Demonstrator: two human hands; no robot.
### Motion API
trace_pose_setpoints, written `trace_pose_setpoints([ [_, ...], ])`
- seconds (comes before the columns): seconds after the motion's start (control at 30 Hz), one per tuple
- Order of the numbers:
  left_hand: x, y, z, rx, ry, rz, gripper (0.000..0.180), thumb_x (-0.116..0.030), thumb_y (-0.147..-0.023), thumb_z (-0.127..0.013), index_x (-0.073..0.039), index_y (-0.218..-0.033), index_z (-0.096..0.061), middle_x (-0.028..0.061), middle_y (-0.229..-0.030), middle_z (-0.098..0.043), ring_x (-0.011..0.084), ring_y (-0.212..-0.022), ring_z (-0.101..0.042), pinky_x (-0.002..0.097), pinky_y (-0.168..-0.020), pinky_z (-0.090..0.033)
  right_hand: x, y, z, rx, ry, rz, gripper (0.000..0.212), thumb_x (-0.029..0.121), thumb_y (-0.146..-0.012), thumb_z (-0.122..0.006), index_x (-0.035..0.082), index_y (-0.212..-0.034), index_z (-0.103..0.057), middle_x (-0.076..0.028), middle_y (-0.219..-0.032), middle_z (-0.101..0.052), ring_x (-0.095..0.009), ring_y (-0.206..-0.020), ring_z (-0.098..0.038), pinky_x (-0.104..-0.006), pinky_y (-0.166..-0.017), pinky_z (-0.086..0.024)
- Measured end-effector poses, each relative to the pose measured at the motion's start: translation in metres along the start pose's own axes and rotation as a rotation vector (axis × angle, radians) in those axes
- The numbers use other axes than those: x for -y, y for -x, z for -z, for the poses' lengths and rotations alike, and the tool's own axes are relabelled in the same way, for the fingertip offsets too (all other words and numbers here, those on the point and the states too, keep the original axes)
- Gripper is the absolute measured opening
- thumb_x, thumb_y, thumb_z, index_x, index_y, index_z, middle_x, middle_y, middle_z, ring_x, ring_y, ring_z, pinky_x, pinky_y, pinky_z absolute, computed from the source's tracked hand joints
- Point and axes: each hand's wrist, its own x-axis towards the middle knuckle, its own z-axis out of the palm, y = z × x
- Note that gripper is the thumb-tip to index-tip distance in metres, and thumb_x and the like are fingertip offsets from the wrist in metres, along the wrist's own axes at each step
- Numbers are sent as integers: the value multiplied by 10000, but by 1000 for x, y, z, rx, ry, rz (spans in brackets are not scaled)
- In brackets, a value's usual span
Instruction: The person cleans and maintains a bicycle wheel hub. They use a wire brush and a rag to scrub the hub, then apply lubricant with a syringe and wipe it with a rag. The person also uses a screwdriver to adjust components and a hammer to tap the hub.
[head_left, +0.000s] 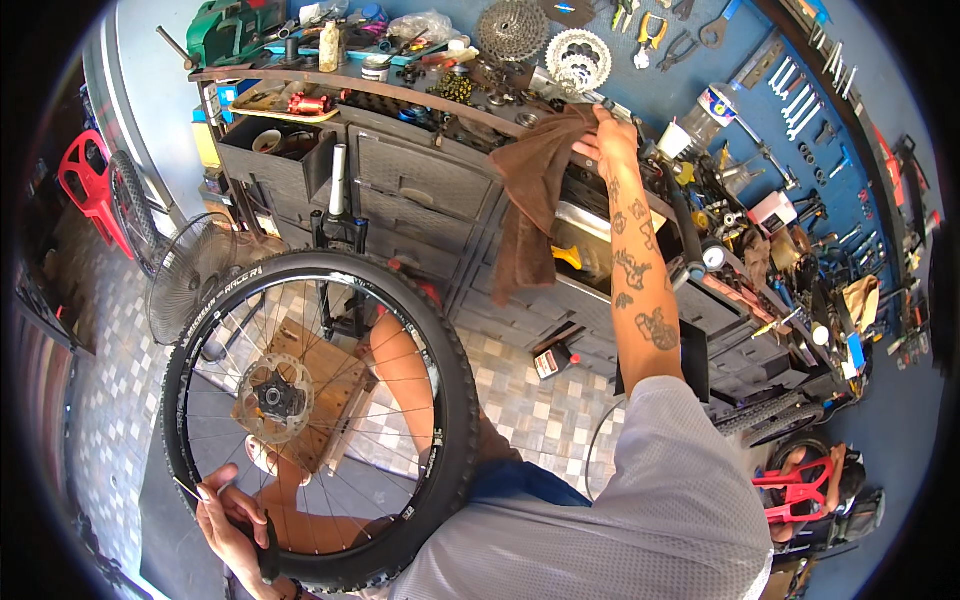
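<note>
Nearest the camera, the light grey shirt [600,545] fills the bottom middle of the frame, its sleeve reaching toward the right. Beside it, in the lower left, a bicycle wheel [273,397] stands upright and tilted, with a black tyre [461,400], thin spokes and a metal brake disc [247,400] at its middle. Down at the wheel's lower left edge, the left hand [232,520] has its fingers curled around a black handle [268,550]; a thin pale rod [187,489] shows by the fingertips, though I cannot tell whether the two are one piece, or whether the hand touches the tyre. Through the spokes show the person's bare leg [400,375] and a wooden box [325,385]. At upper centre, the right hand [608,140] grips a brown cloth [535,190], which hangs down in front of the grey drawers [425,180]. Farther out, a fan [185,280] stands at left, a red chair [92,190] near the left edge, large cogs [512,30] at the top, and wrenches [797,105] hang on the blue wall [850,180] at upper right.
</note>
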Motion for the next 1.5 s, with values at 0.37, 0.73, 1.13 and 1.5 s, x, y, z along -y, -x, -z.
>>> trace_pose_setpoints([
  [0.37,9,-3,-114,323,-104,42,953,-297,-852,-941,37,-1580,-425,24,-885,-655,54,-575,-555,176,-515,-420,48,332,-66,766,-411,412,450,138,-999,-755,23,-1328,-470,-70,-1203,-601,-139,-1130,-583,-341,-929,-527],
  [0.73,-12,-18,-105,-101,-258,-61,329,-286,-1048,-638,32,-1087,-714,73,-694,-632,123,-467,-491,263,-460,-393,-29,395,-69,1251,-268,368,915,235,-861,-888,31,-1595,-381,-254,-1379,-580,-414,-1348,-588,-499,-1127,-482],
  [1.13,-38,-23,-74,39,-5,110,444,-418,-1197,-358,-27,-1222,-568,1,-563,-434,58,-347,-320,242,-302,-237,93,-51,54,-97,332,900,422,158,-931,-692,25,-1331,-675,-113,-1097,-776,-201,-887,-737,-339,-846,-603],
  [1.5,-27,-24,-53,4,27,93,432,-404,-1191,-397,-28,-1046,-552,11,-542,-413,75,-346,-337,236,-300,-268,46,-186,154,-484,833,395,535,287,-859,-665,222,-1389,-703,-182,-1199,-787,-367,-1097,-768,-449,-1012,-578],
])
